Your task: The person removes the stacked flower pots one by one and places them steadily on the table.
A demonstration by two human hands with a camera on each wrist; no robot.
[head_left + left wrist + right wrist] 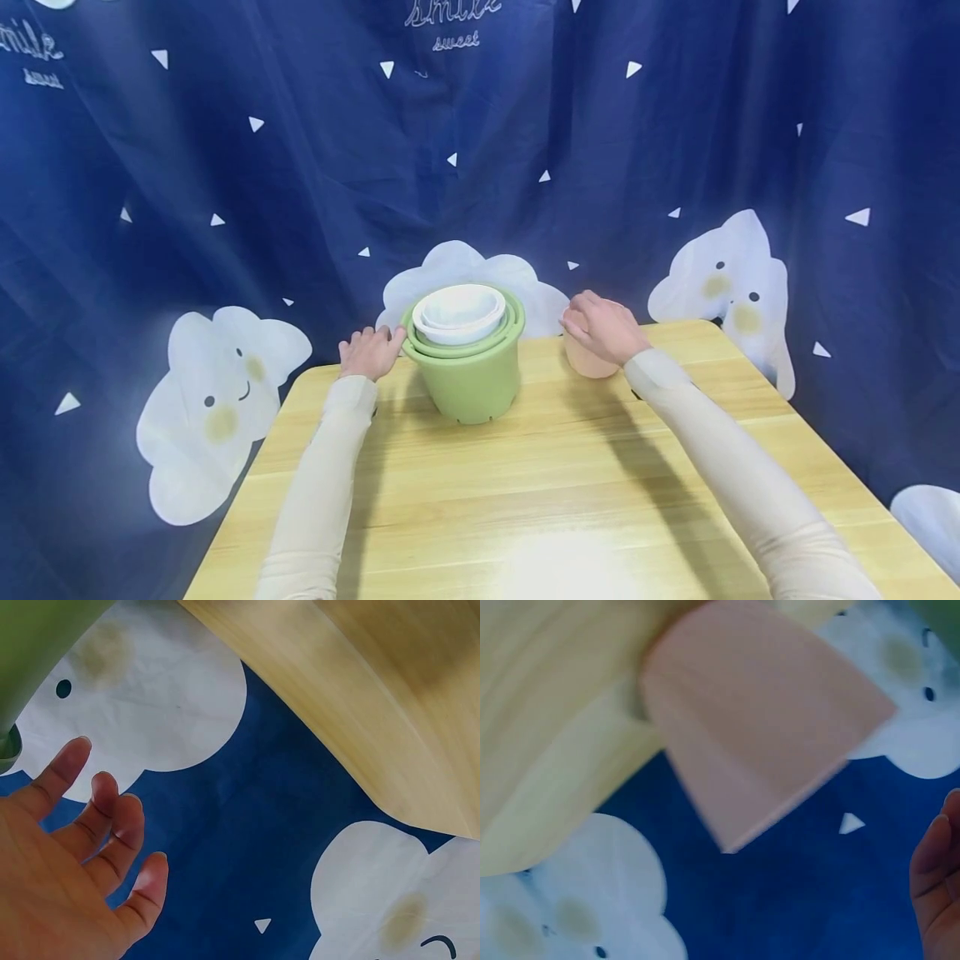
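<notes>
A green flowerpot (472, 387) stands upright near the table's far edge. Smaller green and white pots (457, 336) are nested in it, the white ones innermost. My left hand (369, 354) is at the left side of the green rim, thumb towards it. In the left wrist view its fingers (129, 817) are spread and loosely bent, with nothing in them. To the right is a small pink pot (591, 365), its top partly covered by my right hand (606, 327) in the head view. From the right wrist, the right fingers (934, 855) appear beside the pink pot, apart from its rim.
The wooden table (480, 483) has rounded far corners. Right behind it hangs a dark blue curtain (322, 183) with white clouds and triangles. Both sleeved forearms reach across the tabletop from the near side.
</notes>
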